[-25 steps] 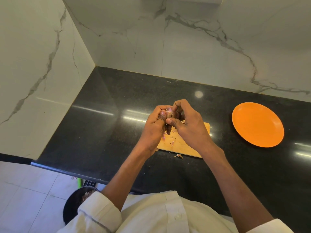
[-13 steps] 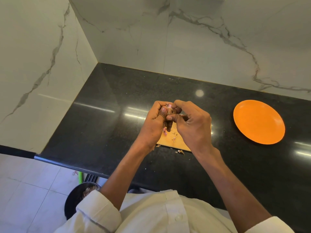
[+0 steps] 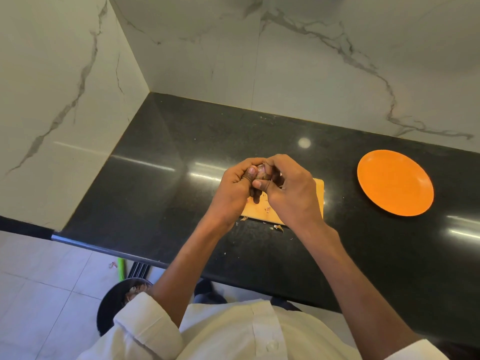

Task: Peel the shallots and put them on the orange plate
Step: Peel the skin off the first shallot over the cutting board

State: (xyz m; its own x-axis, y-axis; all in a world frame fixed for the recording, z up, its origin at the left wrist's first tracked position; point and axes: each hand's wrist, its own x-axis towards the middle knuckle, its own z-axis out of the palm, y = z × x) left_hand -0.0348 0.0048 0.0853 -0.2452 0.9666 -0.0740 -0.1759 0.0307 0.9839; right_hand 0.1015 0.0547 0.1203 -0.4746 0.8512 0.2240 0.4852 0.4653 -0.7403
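Both hands meet above the black countertop (image 3: 181, 157), raised over the near end of a small wooden cutting board (image 3: 262, 210). The left hand (image 3: 233, 188) curls around a shallot (image 3: 261, 169), its thumb pressed flat against the bulb's near side, while the right hand (image 3: 291, 188) closes in from the other side, thumb and forefinger pinching at the shallot's lower part. The shallot sits wedged between the two sets of fingertips, mostly hidden; only a small patch of pinkish, glossy surface shows at the top between the thumbs. How much skin is left on it I cannot tell. A few scraps of papery peel (image 3: 278, 227) lie on the board and on the counter just beside its near edge. The orange plate (image 3: 394, 181) rests on the counter well to the right of the hands, apart from the board, with nothing on it. Down by the person's left sleeve (image 3: 145, 326), a dark round bin (image 3: 111, 305) stands on the tiled floor with bits of peel showing inside.
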